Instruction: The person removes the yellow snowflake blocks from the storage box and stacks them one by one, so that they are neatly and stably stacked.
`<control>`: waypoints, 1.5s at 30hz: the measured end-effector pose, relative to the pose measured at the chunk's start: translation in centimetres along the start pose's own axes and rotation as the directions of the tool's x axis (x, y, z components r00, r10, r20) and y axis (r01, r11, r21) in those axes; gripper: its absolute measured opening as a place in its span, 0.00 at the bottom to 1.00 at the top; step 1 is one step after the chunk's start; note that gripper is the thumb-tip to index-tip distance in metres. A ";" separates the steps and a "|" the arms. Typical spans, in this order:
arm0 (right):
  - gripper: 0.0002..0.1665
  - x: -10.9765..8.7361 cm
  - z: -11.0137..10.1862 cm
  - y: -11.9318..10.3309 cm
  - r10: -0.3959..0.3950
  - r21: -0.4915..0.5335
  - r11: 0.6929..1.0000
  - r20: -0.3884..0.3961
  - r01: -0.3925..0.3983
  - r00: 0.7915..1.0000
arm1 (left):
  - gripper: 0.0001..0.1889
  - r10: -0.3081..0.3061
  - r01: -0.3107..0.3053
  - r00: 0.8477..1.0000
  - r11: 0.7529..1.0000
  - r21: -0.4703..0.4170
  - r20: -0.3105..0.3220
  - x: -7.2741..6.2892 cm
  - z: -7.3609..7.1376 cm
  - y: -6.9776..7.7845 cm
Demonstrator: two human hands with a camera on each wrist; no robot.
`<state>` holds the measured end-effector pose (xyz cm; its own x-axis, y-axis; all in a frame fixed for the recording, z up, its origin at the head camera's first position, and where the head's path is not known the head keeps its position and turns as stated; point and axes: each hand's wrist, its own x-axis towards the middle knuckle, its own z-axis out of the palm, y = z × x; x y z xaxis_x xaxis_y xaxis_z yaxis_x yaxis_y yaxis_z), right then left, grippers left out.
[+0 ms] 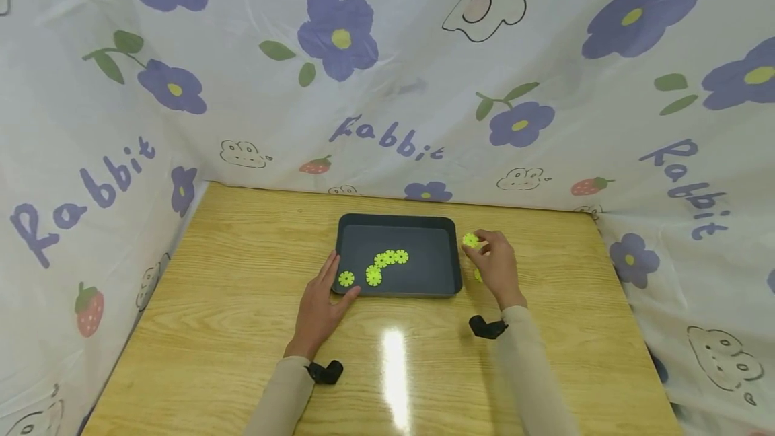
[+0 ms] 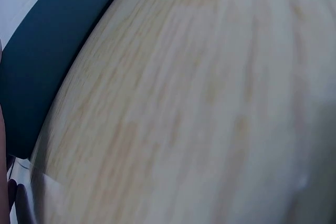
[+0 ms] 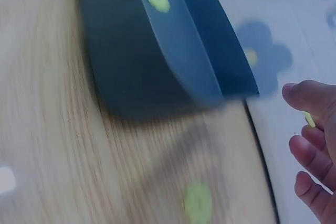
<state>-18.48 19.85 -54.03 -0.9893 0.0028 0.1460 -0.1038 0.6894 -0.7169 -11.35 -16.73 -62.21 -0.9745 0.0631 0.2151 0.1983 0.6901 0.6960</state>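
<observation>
A dark grey rectangular tray [image 1: 431, 271] stands on the wooden table. Inside it lies a curved chain of joined yellow-green notched discs [image 1: 390, 257], with a single notched disc [image 1: 346, 278] in the front left corner. My left hand [image 1: 319, 303] rests at that corner, fingers along the left wall and thumb spread at the front edge. Off the tray's right side, my right hand [image 1: 498, 266] pinches another notched disc [image 1: 469, 240] between thumb and fingers. Only a sliver of this held disc [image 3: 310, 119] shows in the right wrist view.
Partly under the right hand in the head view, a loose notched disc [image 3: 198, 203] lies on the table right of the tray. A white cloth [image 1: 387, 106] printed with flowers hangs behind the table and along both sides. Light glares on the tabletop [image 1: 395, 369] in front.
</observation>
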 end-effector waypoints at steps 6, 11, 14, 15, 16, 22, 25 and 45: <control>0.27 -1.3 -1.8 3.6 0.134 -0.004 0.991 0.014 -0.134 0.991 | 0.44 -0.008 0.008 1.000 1.000 -0.002 0.011 0.0 -0.1 -0.3; 0.27 -2.5 -1.9 5.5 0.151 -0.012 0.988 0.106 -0.151 0.983 | 0.45 -0.003 0.003 1.000 1.000 -0.013 0.013 0.1 -0.1 -0.2; 0.27 -3.0 -1.7 6.2 0.163 0.003 0.986 0.167 -0.166 0.972 | 0.45 -0.007 0.007 1.000 1.000 -0.012 0.015 0.1 0.0 -0.2; 0.27 -3.1 -1.6 6.3 0.159 0.007 0.987 0.183 -0.164 0.970 | 0.45 -0.009 0.009 1.000 1.000 -0.011 0.014 0.1 0.1 -0.2; 0.27 -3.2 -1.5 6.5 0.158 0.016 0.986 0.194 -0.164 0.968 | 0.45 -0.010 0.010 1.000 1.000 -0.010 0.014 0.1 0.1 -0.3; 0.27 -3.2 -1.4 6.7 0.135 0.030 0.989 0.212 -0.144 0.968 | 0.45 -0.017 0.017 1.000 1.000 -0.022 0.017 0.1 0.1 -0.3; 0.26 -3.1 -1.3 6.7 0.135 0.022 0.989 0.214 -0.143 0.967 | 0.45 -0.024 0.025 1.000 0.999 -0.024 0.020 0.1 0.2 -0.4; 0.27 -3.0 -1.1 6.5 0.164 -0.001 0.986 0.226 -0.168 0.960 | 0.44 -0.018 0.018 1.000 1.000 -0.026 0.016 0.1 0.2 -0.4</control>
<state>-16.06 25.16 -58.41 -0.9901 -0.0486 -0.1314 0.0635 0.6802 -0.7303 -11.55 -16.80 -62.62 -0.9795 0.0624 0.1917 0.1831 0.6725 0.7171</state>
